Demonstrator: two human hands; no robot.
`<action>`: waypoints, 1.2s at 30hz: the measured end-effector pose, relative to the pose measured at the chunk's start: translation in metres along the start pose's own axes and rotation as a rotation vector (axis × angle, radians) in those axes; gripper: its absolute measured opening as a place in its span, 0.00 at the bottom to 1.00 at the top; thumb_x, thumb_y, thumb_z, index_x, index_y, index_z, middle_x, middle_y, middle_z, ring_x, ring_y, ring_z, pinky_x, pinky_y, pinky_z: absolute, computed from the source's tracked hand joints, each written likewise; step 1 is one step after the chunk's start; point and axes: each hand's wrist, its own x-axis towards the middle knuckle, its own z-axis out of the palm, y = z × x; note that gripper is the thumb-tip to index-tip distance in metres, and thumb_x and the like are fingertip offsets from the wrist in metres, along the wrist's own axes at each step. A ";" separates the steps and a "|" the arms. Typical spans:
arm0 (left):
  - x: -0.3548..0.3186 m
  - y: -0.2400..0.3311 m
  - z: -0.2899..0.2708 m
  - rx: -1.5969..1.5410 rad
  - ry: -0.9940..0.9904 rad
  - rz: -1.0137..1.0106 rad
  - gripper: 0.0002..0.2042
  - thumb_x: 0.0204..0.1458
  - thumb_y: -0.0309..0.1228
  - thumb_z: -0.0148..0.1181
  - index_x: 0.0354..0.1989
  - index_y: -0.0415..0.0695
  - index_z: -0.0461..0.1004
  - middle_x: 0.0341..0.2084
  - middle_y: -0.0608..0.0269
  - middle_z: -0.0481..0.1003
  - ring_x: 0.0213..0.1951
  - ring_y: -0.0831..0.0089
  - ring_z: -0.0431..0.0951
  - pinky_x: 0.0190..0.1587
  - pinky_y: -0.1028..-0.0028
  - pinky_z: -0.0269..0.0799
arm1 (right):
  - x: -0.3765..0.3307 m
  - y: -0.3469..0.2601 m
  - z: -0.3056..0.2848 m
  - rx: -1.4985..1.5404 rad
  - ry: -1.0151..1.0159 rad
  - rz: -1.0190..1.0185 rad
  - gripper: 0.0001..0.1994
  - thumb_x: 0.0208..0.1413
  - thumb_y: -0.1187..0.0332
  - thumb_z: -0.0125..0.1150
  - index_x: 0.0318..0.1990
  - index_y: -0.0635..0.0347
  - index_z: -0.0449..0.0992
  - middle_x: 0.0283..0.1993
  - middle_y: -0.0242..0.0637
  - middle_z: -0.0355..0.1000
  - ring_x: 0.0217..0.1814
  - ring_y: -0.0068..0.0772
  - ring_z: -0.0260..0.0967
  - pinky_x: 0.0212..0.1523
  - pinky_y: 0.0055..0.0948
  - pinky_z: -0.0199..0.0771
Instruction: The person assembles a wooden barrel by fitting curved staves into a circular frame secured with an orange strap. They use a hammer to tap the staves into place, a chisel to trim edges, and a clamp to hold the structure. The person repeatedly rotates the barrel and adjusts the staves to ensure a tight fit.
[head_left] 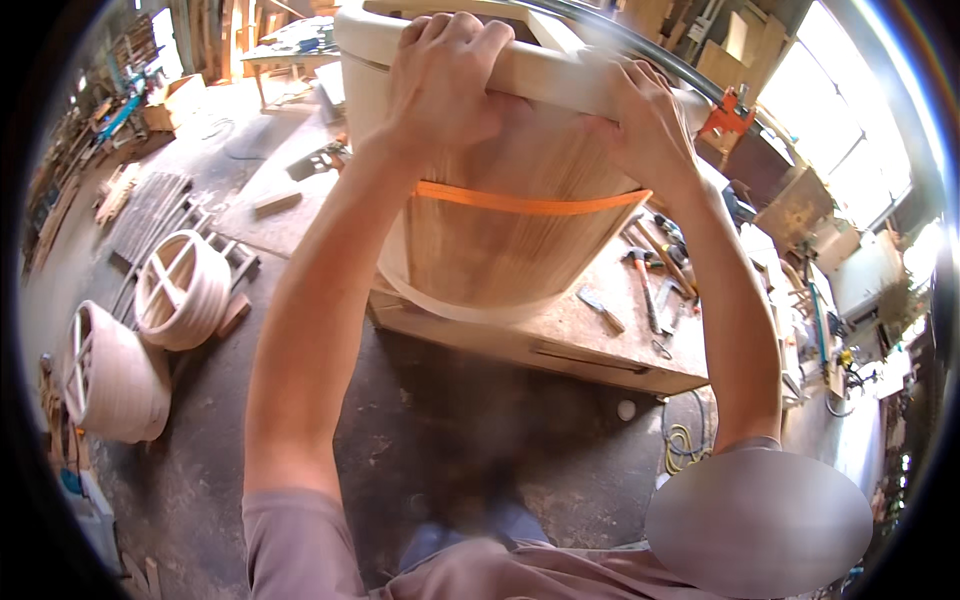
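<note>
On a workbench (620,365) in front of me stands a large curved wooden body (490,255), with a thick pale rim (550,82) along its top. An orange strap (530,203) runs across its rounded front. My left hand (450,75) is closed over the rim at left of centre, knuckles up. Farther right, my right hand (652,115) grips the same rim, its thumb side against the front. Behind the rim lies a metal bar clamp (660,55), with an orange jaw (728,118) just beyond my right hand. The undersides of my fingers are hidden.
A hammer (643,285), a chisel (602,310) and other hand tools lie on the bench's right side. Two round wooden frames (182,290) with crossed braces stand on the floor at left. A coiled yellow cord (683,450) lies below the bench's right end.
</note>
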 end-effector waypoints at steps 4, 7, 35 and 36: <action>0.004 -0.001 0.003 0.039 -0.122 0.023 0.36 0.35 0.48 0.82 0.55 0.49 0.77 0.50 0.58 0.78 0.57 0.54 0.77 0.63 0.54 0.69 | -0.007 0.004 0.013 0.096 0.151 -0.043 0.31 0.47 0.63 0.78 0.60 0.55 0.74 0.63 0.43 0.75 0.66 0.52 0.70 0.66 0.49 0.70; 0.011 0.003 0.012 0.066 -0.100 0.163 0.34 0.39 0.50 0.80 0.54 0.48 0.77 0.46 0.56 0.80 0.53 0.51 0.79 0.58 0.54 0.73 | -0.005 0.002 0.014 0.074 0.278 -0.110 0.27 0.50 0.64 0.77 0.58 0.54 0.75 0.58 0.41 0.77 0.58 0.51 0.74 0.61 0.46 0.74; 0.020 0.007 -0.008 0.014 -0.212 0.215 0.33 0.40 0.29 0.81 0.58 0.41 0.76 0.50 0.55 0.80 0.51 0.58 0.82 0.53 0.62 0.77 | -0.377 -0.045 0.157 0.563 0.095 1.483 0.25 0.66 0.74 0.56 0.69 0.66 0.63 0.33 0.43 0.75 0.37 0.46 0.78 0.41 0.40 0.77; 0.021 0.006 -0.010 0.018 -0.246 0.237 0.33 0.40 0.28 0.81 0.58 0.41 0.76 0.51 0.55 0.80 0.51 0.57 0.82 0.54 0.62 0.76 | -0.343 -0.070 0.134 0.634 0.086 1.409 0.28 0.66 0.76 0.54 0.72 0.65 0.60 0.38 0.46 0.78 0.39 0.44 0.79 0.42 0.39 0.78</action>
